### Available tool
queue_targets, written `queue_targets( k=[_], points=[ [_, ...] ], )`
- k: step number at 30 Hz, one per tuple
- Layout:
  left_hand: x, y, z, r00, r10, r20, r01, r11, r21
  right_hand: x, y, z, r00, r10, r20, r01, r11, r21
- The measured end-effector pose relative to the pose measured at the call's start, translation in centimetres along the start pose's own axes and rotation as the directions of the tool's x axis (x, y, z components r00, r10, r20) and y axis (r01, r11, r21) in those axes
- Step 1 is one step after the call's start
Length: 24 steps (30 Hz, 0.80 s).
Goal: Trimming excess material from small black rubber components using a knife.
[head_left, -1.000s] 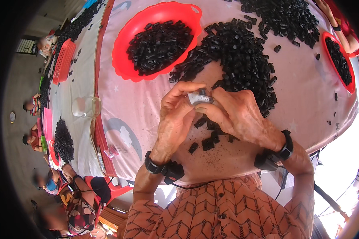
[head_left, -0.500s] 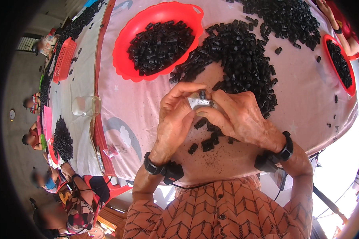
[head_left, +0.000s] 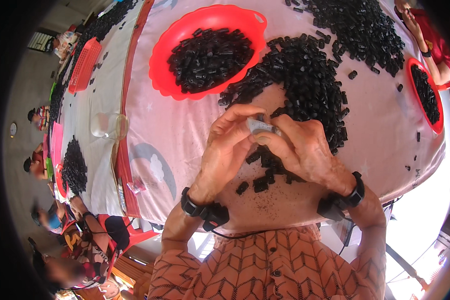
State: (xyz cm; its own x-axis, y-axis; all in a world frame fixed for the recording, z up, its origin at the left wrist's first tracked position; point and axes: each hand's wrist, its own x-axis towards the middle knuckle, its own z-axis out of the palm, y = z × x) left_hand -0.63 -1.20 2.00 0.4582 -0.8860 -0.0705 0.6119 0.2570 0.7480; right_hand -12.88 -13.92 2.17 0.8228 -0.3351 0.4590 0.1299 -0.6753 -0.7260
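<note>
Both my hands meet over the near part of the table. My left hand (head_left: 226, 142) pinches a small black plastic piece (head_left: 260, 117), mostly hidden by fingers. My right hand (head_left: 305, 150) grips a thin flat silver blade (head_left: 257, 125) between thumb and fingers, its face against the black piece. Just beyond the hands lies a big heap of short black cylindrical plastic pieces (head_left: 305, 75). A few loose ones (head_left: 261, 184) and dark specks of debris lie on the cloth nearer to me.
A red scalloped basin (head_left: 160, 65) of black pieces stands beyond my left hand. Another heap (head_left: 357, 30) lies at the far right, near a red tray (head_left: 415, 75) and a co-worker's arm. A clear jar (head_left: 110, 126) and a red basket (head_left: 85, 65) are at left, with people seated beyond.
The view has shifted slightly, so the table things sit a little differently. The silver blade is tilted differently between my fingers; both hands keep their grips.
</note>
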Motion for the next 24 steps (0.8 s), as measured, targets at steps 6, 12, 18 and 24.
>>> queue_targets(
  k=[6,12,18,24],
  points=[
    [0.2,0.2,-0.8,0.994,-0.104,0.045,0.108,0.989,-0.098,0.7,-1.0,-1.5,0.989,0.145,-0.011,-0.144,0.986,0.08],
    [0.4,0.0,-1.1,0.998,-0.065,0.018,0.066,0.995,-0.069,0.8,-0.6,-1.6,0.981,0.179,-0.073,-0.172,0.981,0.093],
    [0.4,0.1,-1.0,0.999,-0.047,0.009,0.047,0.999,0.0,0.9,-0.5,-1.5,0.98,0.174,-0.092,-0.167,0.983,0.082],
    [0.4,0.1,-1.0,0.998,-0.051,-0.023,0.051,0.999,-0.003,0.9,-0.5,-1.5,0.983,0.154,-0.098,-0.147,0.987,0.071]
  ],
)
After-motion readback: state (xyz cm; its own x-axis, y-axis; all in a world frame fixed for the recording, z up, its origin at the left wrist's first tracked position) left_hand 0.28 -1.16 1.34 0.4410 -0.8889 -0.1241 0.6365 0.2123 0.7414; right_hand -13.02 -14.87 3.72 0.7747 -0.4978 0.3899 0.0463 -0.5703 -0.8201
